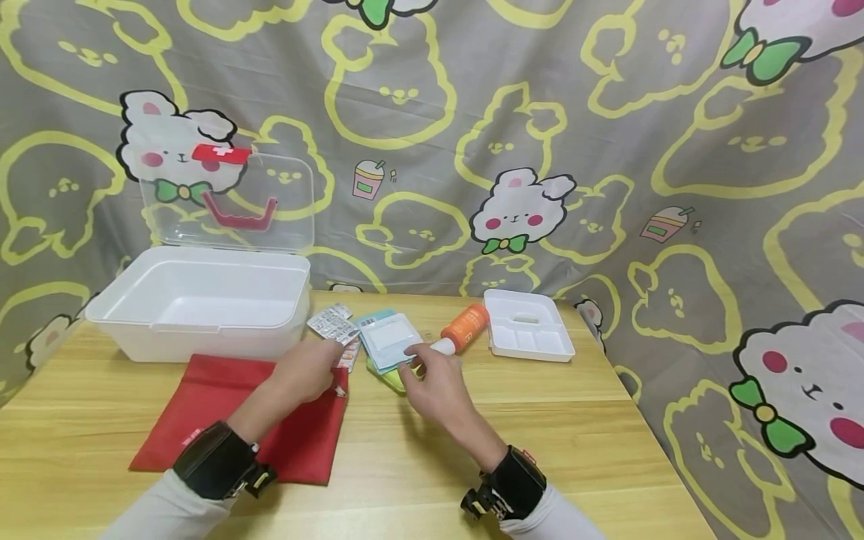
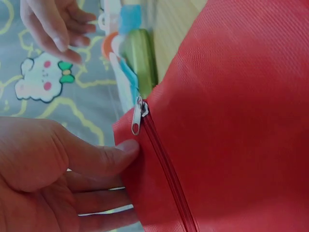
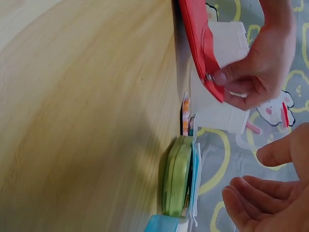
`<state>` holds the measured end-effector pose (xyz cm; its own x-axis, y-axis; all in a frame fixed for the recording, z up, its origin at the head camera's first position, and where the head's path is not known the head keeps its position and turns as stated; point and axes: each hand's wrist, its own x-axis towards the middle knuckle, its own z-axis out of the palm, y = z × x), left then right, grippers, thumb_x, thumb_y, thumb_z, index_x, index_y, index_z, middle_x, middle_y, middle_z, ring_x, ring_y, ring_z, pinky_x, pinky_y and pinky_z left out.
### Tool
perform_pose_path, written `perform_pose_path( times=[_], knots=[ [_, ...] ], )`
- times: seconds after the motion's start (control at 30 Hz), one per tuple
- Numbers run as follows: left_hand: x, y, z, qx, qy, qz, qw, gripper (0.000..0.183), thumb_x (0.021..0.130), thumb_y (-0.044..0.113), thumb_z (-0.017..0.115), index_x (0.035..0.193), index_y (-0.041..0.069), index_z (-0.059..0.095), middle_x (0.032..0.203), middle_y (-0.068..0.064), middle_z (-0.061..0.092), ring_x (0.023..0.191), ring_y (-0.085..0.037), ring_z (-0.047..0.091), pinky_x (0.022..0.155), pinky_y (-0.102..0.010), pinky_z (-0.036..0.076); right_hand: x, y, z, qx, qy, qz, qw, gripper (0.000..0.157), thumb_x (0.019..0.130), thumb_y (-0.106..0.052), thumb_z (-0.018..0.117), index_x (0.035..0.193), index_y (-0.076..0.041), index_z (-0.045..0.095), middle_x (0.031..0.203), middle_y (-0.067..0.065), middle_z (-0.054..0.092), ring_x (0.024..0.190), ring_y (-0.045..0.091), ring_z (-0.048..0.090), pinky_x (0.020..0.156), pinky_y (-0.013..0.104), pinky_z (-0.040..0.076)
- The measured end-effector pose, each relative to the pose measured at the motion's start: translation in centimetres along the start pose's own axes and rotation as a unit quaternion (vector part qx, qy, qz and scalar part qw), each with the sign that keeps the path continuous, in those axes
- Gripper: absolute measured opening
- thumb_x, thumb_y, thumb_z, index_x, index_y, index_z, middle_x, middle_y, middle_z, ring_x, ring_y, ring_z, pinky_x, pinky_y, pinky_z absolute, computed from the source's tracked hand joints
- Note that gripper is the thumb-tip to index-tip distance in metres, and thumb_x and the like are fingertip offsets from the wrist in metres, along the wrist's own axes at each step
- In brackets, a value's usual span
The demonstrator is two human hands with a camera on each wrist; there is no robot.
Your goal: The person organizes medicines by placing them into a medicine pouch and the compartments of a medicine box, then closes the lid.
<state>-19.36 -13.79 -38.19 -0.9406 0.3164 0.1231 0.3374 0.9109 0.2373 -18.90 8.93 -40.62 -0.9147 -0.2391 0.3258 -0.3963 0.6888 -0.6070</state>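
My left hand [image 1: 307,373] pinches the far right corner of a red zippered pouch [image 1: 300,442] between thumb and fingers. In the left wrist view, the metal zipper pull [image 2: 136,123] hangs beside the thumb, at the end of the zip. My right hand [image 1: 439,388] holds nothing; its fingers are loosely bent near blue-and-white flat packets [image 1: 390,334]. Beneath those packets sits a green case [image 3: 176,176], mostly hidden in the head view. Silver blister packs [image 1: 331,322] lie just beyond the left hand. An orange bottle with a white cap [image 1: 466,328] lies beyond the right hand.
At the back left stands a white box [image 1: 209,341], its clear lid [image 1: 293,225] with a red handle raised upright against the patterned cloth [image 1: 418,240]. A white compartment tray [image 1: 533,347] lies at the back right of the wooden table [image 1: 560,450].
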Motion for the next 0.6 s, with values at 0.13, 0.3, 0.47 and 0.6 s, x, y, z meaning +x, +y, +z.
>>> perform_pose_path(
  times=[0.13, 0.3, 0.47, 0.6],
  knots=[
    [0.6, 1.1, -0.5, -0.010, 0.001, 0.008, 0.9999, 0.015, 0.080, -0.003, 0.075, 0.072, 0.007, 0.066, 0.066, -0.004, 0.061, 0.064, -0.019, 0.052, 0.056, -0.027, 0.043, 0.0, -0.2, 0.1, 0.015, -0.012, -0.002, 1.000, 0.022, 0.093, -0.015, 0.066, 0.110, -0.003, 0.072, 0.084, 0.004, 0.073, 0.072, 0.013, 0.065, 0.066, 0.023, 0.051],
    [1.2, 2.5, -0.9, -0.019, 0.017, 0.029, 0.9992, 0.018, 0.082, 0.001, 0.078, 0.069, 0.008, 0.067, 0.060, -0.001, 0.060, 0.060, -0.016, 0.050, 0.055, -0.026, 0.041, -0.1, -0.1, 0.2, 0.040, -0.031, 0.004, 0.999, 0.020, 0.094, -0.015, 0.065, 0.108, -0.003, 0.073, 0.084, 0.005, 0.075, 0.073, 0.012, 0.067, 0.066, 0.023, 0.053],
    [1.8, 3.6, -1.2, -0.021, 0.019, 0.040, 0.9988, 0.010, 0.082, 0.006, 0.081, 0.077, 0.006, 0.073, 0.065, -0.001, 0.065, 0.063, -0.016, 0.054, 0.058, -0.026, 0.046, 0.0, -0.3, -0.1, 0.072, -0.052, 0.023, 0.996, 0.021, 0.096, -0.017, 0.063, 0.111, -0.005, 0.073, 0.089, 0.005, 0.077, 0.081, 0.016, 0.073, 0.073, 0.028, 0.058],
    [2.2, 4.3, -1.4, -0.023, 0.028, 0.051, 0.9981, 0.014, 0.082, 0.006, 0.082, 0.074, 0.008, 0.071, 0.063, 0.000, 0.063, 0.061, -0.016, 0.054, 0.058, -0.026, 0.046, 0.1, -0.3, -0.3, 0.094, -0.065, 0.033, 0.993, 0.020, 0.098, -0.017, 0.062, 0.111, -0.008, 0.073, 0.092, 0.005, 0.078, 0.084, 0.016, 0.074, 0.074, 0.029, 0.058]
  ],
)
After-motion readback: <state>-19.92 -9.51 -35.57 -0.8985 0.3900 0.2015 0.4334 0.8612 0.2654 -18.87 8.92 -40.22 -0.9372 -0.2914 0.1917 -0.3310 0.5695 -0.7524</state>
